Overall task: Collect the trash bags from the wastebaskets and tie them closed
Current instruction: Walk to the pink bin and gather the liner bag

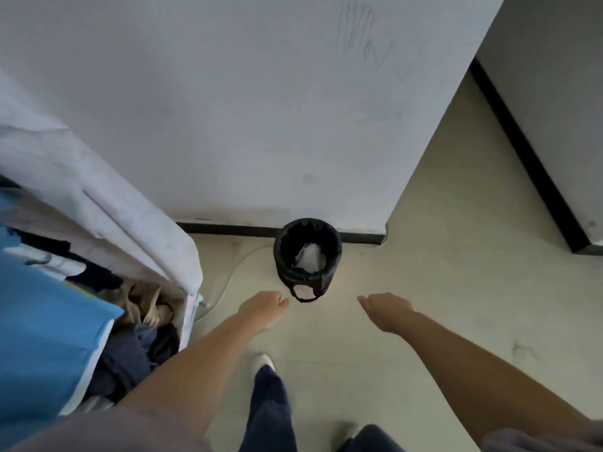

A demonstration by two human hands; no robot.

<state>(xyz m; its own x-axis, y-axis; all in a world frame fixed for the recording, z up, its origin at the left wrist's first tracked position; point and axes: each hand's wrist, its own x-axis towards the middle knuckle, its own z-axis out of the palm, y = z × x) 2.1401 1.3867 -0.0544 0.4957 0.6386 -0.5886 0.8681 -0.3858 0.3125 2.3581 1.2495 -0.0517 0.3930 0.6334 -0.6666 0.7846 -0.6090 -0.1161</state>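
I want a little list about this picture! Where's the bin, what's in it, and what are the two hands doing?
bin: small wastebasket on the floor, against the wall's dark baseboard
liner: black trash bag folded over the rim, one loop handle hanging down the front
inside: something white and crumpled
left hand: reaching toward the bin, fingers curled, holding nothing
right hand: also reaching, fingers curled, holding nothing
contact: neither hand touches the bag yet
beside: laundry cart with clothes, on the left
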